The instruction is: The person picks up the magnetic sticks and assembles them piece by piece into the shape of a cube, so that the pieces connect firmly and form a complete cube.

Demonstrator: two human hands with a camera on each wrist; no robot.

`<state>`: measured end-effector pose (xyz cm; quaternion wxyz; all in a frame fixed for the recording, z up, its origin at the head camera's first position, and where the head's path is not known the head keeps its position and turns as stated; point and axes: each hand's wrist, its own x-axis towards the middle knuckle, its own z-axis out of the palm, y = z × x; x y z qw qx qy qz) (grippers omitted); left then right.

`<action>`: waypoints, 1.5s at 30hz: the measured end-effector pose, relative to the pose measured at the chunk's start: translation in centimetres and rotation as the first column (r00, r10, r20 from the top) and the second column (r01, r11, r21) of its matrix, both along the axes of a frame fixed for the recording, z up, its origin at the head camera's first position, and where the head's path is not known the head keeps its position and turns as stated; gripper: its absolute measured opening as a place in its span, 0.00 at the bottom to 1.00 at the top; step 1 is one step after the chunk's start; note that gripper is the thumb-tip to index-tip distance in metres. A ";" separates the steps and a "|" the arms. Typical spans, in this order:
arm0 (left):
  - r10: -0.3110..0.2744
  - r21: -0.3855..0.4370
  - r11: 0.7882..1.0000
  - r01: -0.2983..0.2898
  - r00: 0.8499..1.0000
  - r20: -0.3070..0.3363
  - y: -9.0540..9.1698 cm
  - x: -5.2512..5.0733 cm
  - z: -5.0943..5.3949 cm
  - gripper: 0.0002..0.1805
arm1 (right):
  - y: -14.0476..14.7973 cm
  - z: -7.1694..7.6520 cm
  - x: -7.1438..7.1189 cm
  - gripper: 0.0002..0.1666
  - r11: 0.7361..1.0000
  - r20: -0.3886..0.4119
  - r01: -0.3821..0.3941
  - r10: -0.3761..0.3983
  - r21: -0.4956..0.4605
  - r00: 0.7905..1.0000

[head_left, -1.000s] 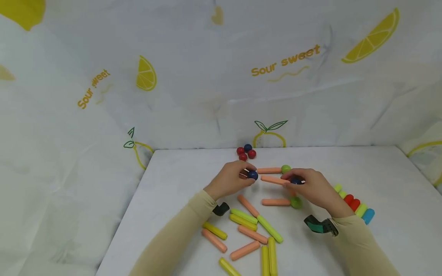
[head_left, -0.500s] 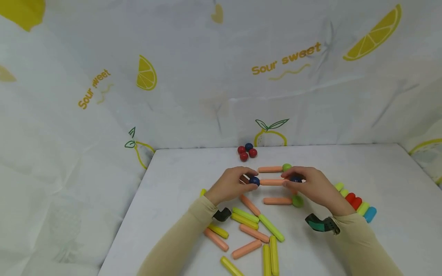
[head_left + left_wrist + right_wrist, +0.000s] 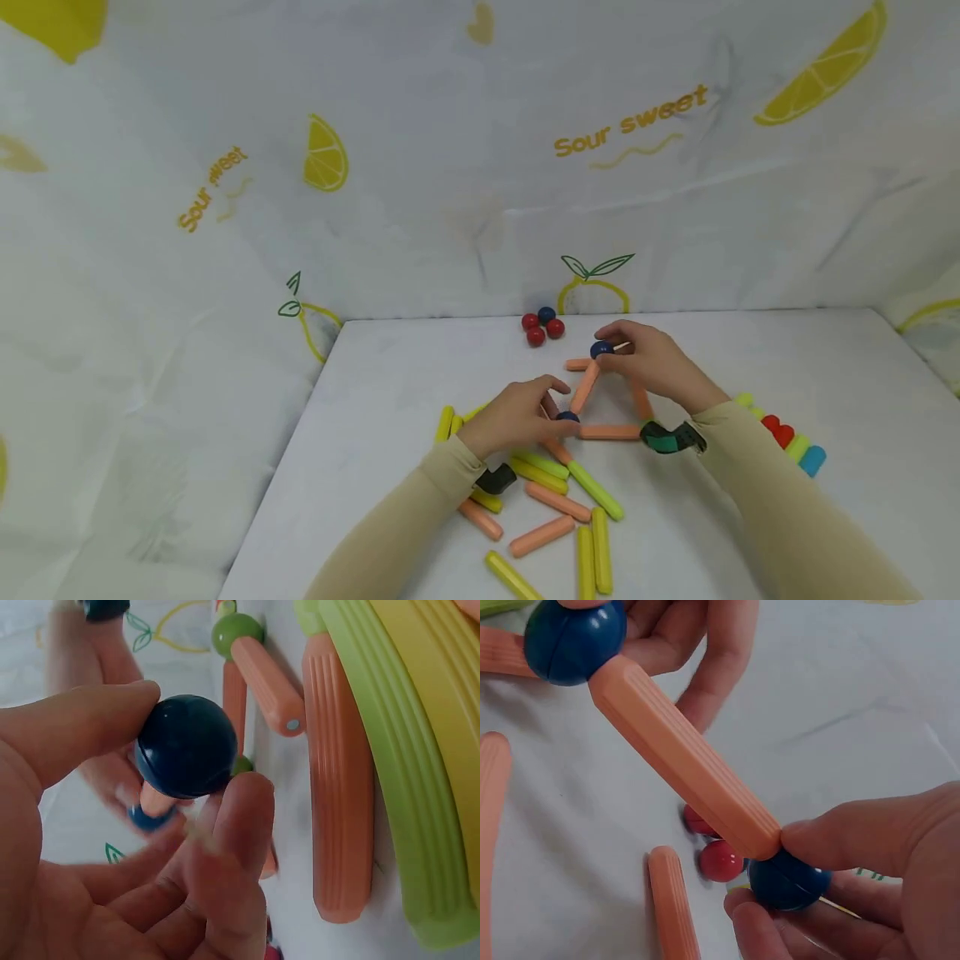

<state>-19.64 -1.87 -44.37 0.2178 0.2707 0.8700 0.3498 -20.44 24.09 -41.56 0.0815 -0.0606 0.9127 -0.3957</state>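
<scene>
My left hand (image 3: 517, 414) pinches a dark blue ball (image 3: 187, 746) between thumb and finger. A second blue ball (image 3: 789, 881) is pinched by my right hand (image 3: 648, 360), farther back and to the right. An orange rod (image 3: 686, 757) runs between the two balls, touching both, and slants in the head view. Beneath the hands lie more orange rods (image 3: 611, 432); in the left wrist view one rod (image 3: 268, 686) with a silvery end tip joins a green ball (image 3: 238, 636). My right hand and wrist hide part of that arrangement in the head view.
Red balls (image 3: 555, 328) and another blue ball (image 3: 547, 315) sit at the table's back. Yellow rods (image 3: 513, 575), green rods (image 3: 596, 490) and orange rods (image 3: 542, 536) lie scattered in front. To the right is a row of short coloured pieces (image 3: 812, 460).
The orange rod first stood apart from the left blue ball, then met it end-on. Since then my right hand has swung back and leftward, my left slightly nearer, turning the rod from level to slanted.
</scene>
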 end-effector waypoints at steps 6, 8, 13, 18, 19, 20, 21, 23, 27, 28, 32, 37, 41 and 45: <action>0.004 0.015 1.000 -0.004 1.000 0.002 0.1 0.1 -0.4 0.51 | -1.6 -0.2 -3.0 0.26 0.991 0.002 -0.125 0.125 0.056 0.992; 0.014 0.014 1.000 -0.014 1.000 -0.005 0.1 0.1 -0.5 0.51 | -2.2 -0.4 -3.8 0.26 0.986 0.017 -0.151 0.150 0.068 0.989; 0.056 -0.011 0.998 -0.056 0.998 -0.007 0.2 0.0 -1.1 0.53 | -3.6 -0.9 -5.2 0.25 0.975 0.045 -0.192 0.188 0.113 0.981; 0.076 -0.048 0.996 -0.078 0.996 -0.044 0.6 0.2 -1.2 0.51 | -4.1 -1.5 -5.9 0.24 0.971 0.055 -0.195 0.189 0.137 0.980; 0.075 -0.060 0.995 -0.078 0.996 -0.057 0.7 0.3 -1.3 0.51 | -4.1 -1.6 -6.0 0.24 0.970 0.053 -0.197 0.192 0.140 0.980; 0.077 -0.074 0.994 -0.082 0.995 -0.070 0.8 0.3 -1.3 0.50 | -4.1 -1.8 -6.1 0.24 0.970 0.055 -0.198 0.192 0.144 0.980; 0.078 -0.088 0.992 -0.086 0.993 -0.083 0.9 0.3 -1.3 0.50 | -4.2 -1.9 -6.2 0.23 0.968 0.054 -0.202 0.196 0.148 0.979; 0.079 -0.114 0.989 -0.090 0.992 -0.102 0.9 0.3 -1.5 0.48 | -4.3 -2.2 -6.3 0.23 0.963 0.050 -0.215 0.210 0.164 0.976; 0.094 -0.137 0.984 -0.109 0.989 -0.112 1.0 0.3 -1.6 0.46 | -4.1 -2.3 -6.3 0.25 0.956 0.065 -0.231 0.223 0.181 0.973; 0.098 -0.142 0.983 -0.113 0.989 -0.110 1.0 0.3 -1.6 0.46 | -3.9 -2.3 -6.2 0.27 0.955 0.064 -0.230 0.221 0.190 0.973; 0.121 -0.151 0.979 -0.135 0.988 -0.098 1.1 0.3 -1.7 0.46 | -2.9 -2.3 -6.2 0.27 0.945 0.044 -0.206 0.201 0.253 0.979; 0.157 -0.156 0.974 -0.164 0.986 -0.059 0.9 0.5 -1.9 0.46 | -2.0 -2.9 -6.1 0.15 0.931 0.055 -0.211 0.204 0.299 0.977; 0.162 -0.134 0.977 -0.165 0.986 -0.033 0.9 0.6 -2.0 0.46 | -1.8 -3.1 -5.9 0.11 0.931 0.042 -0.200 0.197 0.305 0.980; 0.170 -0.117 0.978 -0.173 0.985 -0.032 0.9 0.5 -1.8 0.46 | -1.7 -2.7 -5.9 0.11 0.936 0.020 -0.182 0.185 0.302 0.983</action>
